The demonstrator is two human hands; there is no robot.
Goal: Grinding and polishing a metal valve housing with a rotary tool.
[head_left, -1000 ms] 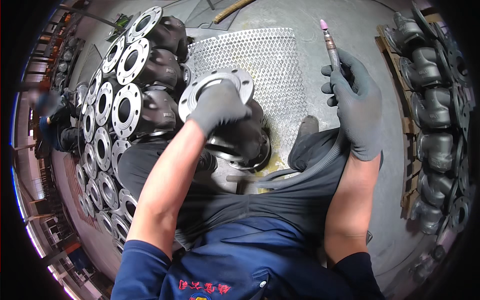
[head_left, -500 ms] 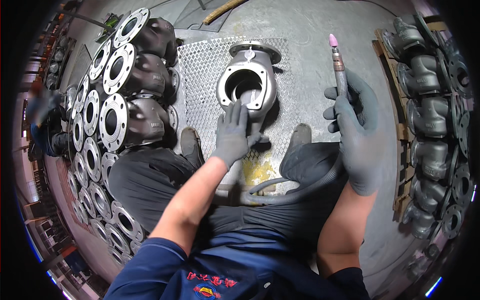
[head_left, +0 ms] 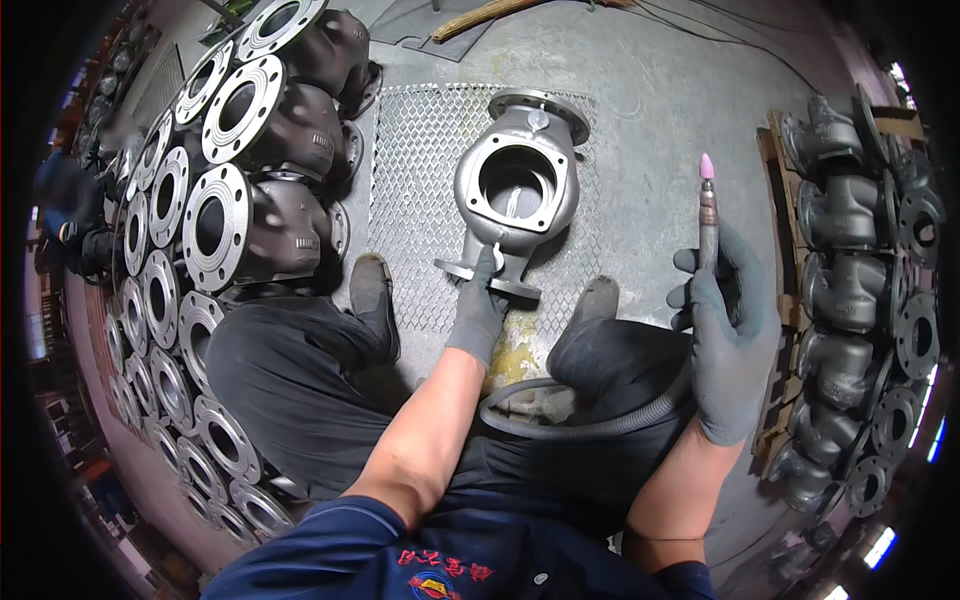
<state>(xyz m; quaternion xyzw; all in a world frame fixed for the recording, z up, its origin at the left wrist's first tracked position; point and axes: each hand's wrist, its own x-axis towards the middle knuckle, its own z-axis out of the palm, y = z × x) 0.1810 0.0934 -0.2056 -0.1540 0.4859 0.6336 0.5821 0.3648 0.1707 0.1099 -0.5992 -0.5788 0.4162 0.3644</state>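
Note:
A grey metal valve body (head_left: pixel 463 190) lies on a mesh sheet between my feet, its square-flanged opening facing up and a round flange at its far end. My gloved left hand (head_left: pixel 481 315) is closed around the valve body's near end at the lower flange, one digit lying along the top and the other fingers mostly hidden. Off to the right, my gloved right hand (head_left: pixel 735 345) grips a slim handheld grinder (head_left: pixel 708 235) upright, its pink conical stone tip pointing away from me. The stone is apart from the valve body. A grey ribbed hose (head_left: pixel 600 430) loops across my lap.
Stacked valve bodies with round flanges (head_left: pixel 218 225) rise close on my left. More valve bodies (head_left: pixel 845 280) stand on a wooden pallet (head_left: pixel 785 290) to the right. Beyond the expanded-metal mesh (head_left: pixel 415 150) lies a wooden stick (head_left: pixel 490 15). Another person (head_left: pixel 75 205) is at the far left.
My left hand has gone from the near rim of the top opening to the lower flange. The valve body has turned slightly. My right hand, still holding the grinder, sits lower in view.

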